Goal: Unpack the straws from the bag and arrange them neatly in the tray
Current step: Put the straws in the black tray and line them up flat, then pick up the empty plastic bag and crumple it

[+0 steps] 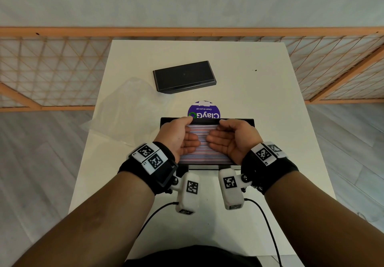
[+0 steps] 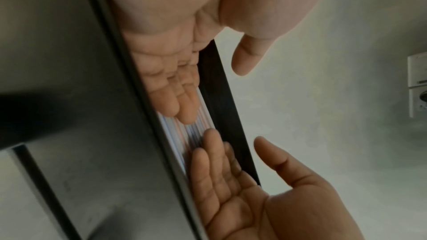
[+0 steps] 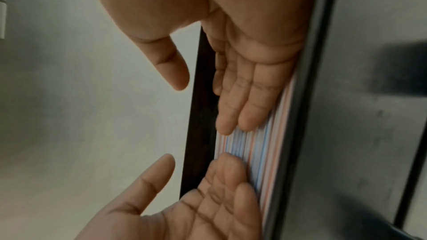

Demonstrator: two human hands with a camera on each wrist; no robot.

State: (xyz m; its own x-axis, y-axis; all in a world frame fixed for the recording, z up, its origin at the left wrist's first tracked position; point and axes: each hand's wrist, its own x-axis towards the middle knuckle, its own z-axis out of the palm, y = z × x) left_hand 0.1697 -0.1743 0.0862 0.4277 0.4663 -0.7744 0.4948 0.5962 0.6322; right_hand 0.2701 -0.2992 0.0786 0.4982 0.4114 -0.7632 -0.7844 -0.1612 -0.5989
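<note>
Straws (image 1: 204,142), striped red, blue and white, lie packed side by side in the black tray (image 1: 247,120), running left to right across it. Tray sits on the near half of the white surface (image 1: 259,92), right in front of me.

My left hand (image 1: 179,137) is over the left half of the straws, palm turned inward, fingers straight and laid flat on them, thumb up at the far rim. Nothing gripped. My right hand (image 1: 230,138) mirrors it on the right half: fingers extended, flat on the straws, thumb loose above the far rim, holding nothing. Fingertips of both hands nearly meet mid-tray, with a narrow strip of straws showing between them.

Left wrist view: my fingers (image 2: 175,103) press flat on the straws (image 2: 184,134) between the tray's two dark walls, with the other hand's fingers facing them. Right wrist view: same, fingers (image 3: 245,98) flat on the straws (image 3: 256,152); blurry.

Clear plastic bag (image 1: 126,109) lies crumpled and flat on the surface, left of the tray. A purple round label (image 1: 204,111) sits just beyond the tray's far rim. A black box lid (image 1: 184,76) lies farther back, well apart from the tray.
</note>
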